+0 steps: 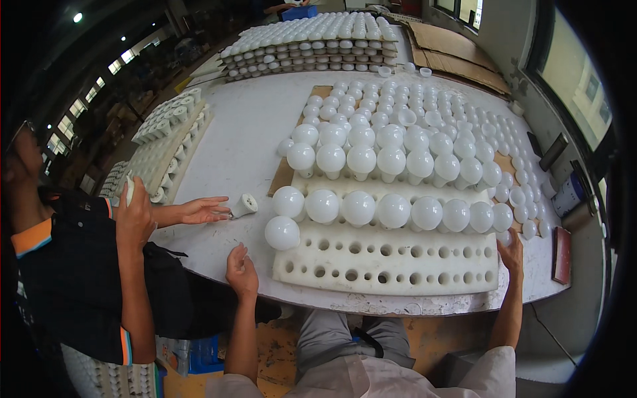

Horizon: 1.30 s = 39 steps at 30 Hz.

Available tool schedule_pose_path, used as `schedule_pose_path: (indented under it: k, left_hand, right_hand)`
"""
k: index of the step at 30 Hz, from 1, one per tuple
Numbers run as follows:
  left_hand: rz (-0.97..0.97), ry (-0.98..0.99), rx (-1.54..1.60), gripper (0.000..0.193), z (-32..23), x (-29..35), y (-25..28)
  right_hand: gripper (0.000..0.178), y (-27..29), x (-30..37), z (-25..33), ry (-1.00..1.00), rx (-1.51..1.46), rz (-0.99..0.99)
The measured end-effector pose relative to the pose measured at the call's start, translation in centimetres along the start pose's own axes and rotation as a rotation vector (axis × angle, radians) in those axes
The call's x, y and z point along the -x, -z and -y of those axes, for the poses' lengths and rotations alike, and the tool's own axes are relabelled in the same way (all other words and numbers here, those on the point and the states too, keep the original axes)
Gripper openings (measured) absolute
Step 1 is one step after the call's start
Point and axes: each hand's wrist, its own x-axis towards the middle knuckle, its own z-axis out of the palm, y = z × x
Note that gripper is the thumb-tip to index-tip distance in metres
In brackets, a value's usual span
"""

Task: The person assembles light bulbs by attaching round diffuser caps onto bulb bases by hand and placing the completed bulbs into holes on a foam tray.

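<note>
My left hand (242, 272) is raised at the table's near edge, fingers loosely bent and apart, with nothing visible in it. At the right end of the white foam tray (391, 282), my right hand (511, 253) has its fingers around a white bulb cover (504, 237), partly hidden by the fingers. Two rows of holes show in the tray's near part. Behind them stands a row of white light bulbs (393, 211), with more rows of bulbs (361, 160) farther back. One bulb (283, 233) sits at the tray's left end, nearest my left hand.
A co-worker on the left reaches one hand (204, 210) toward a white bulb base (245, 203); their other hand (135, 212) holds up a small white piece. Stacked bulb trays (308, 50) fill the far end. Loose covers (521, 178) and a dark red box (562, 256) lie right.
</note>
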Motion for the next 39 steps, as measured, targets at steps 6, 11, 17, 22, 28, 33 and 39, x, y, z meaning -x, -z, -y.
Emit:
schedule_pose_path:
  k: [6, 11, 17, 22, 28, 33, 39]
  left_hand:
    - [0.182, -0.286, -0.572, 0.065, 0.4, -9.0, -4.2]
    - [0.552, -0.269, -0.601, 0.062, 1.8, -14.8, -7.2]
    - [0.261, -0.061, -0.517, 0.058, 1.1, -13.0, -3.6]
    - [0.143, 0.148, 0.37, 0.049, 2.0, -6.8, 1.4]
    - [0.313, 0.242, 0.637, 0.056, -0.9, 2.2, 5.9]
    - [0.528, 0.172, 0.591, 0.06, -4.5, 6.7, 4.6]
    - [0.805, 0.226, 0.597, 0.069, -8.4, 11.0, 1.6]
  right_hand:
    - [0.049, 0.7, 1.1, 0.0, 0.026, 0.048, -0.051]
    - [0.056, 1.7, 2.8, -1.4, -0.07, 0.09, -0.32]
    - [0.055, 3.6, 4.8, -2.1, -0.497, -1.053, -0.269]
    - [0.056, 3.9, 8.4, -2.8, -0.285, -1.384, -0.199]
    - [0.056, 2.4, 6.1, -1.1, -0.462, -0.769, -0.152]
    - [0.066, 1.5, 4.8, -1.1, -0.121, 0.1, -0.119]
    - [0.068, 3.5, 5.3, -0.1, -0.218, -0.105, -0.183]
